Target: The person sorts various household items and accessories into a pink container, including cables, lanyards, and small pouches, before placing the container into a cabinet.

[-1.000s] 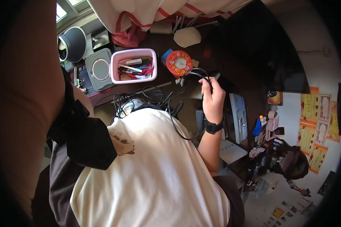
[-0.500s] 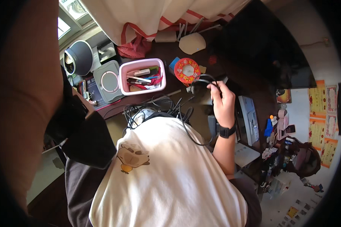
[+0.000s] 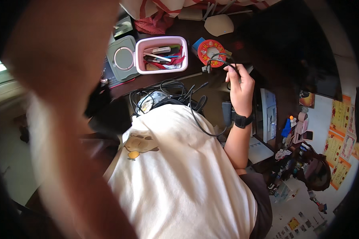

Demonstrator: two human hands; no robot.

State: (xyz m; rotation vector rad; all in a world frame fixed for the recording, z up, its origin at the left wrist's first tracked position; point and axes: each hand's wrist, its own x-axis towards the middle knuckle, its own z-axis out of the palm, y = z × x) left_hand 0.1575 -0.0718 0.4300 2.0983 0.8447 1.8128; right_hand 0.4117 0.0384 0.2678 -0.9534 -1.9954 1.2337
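Observation:
My right hand [image 3: 242,85] is closed around a looped black cable [image 3: 220,56], pinching it between thumb and fingers. The cable has a grey connector [image 3: 206,69] hanging at its left end, in front of a red round tin [image 3: 210,52] with a pale centre. A tangle of black cables [image 3: 175,85] lies at my waist, and one strand curves over my white shirt. My left arm [image 3: 64,131] is raised very close to the view, large and blurred; its fingers cannot be made out.
Left of the tin, a pink bin [image 3: 161,71] holds pens and small items. Beside it lies a grey-green case [image 3: 123,59] with a ring on it. A dark monitor [image 3: 291,51] stands at the far right. White and red curtains [image 3: 147,7] hang at the back.
The view has shifted, so the desk things sit higher and further right. My left arm has moved across more of the left side. My right hand still grips the cable.

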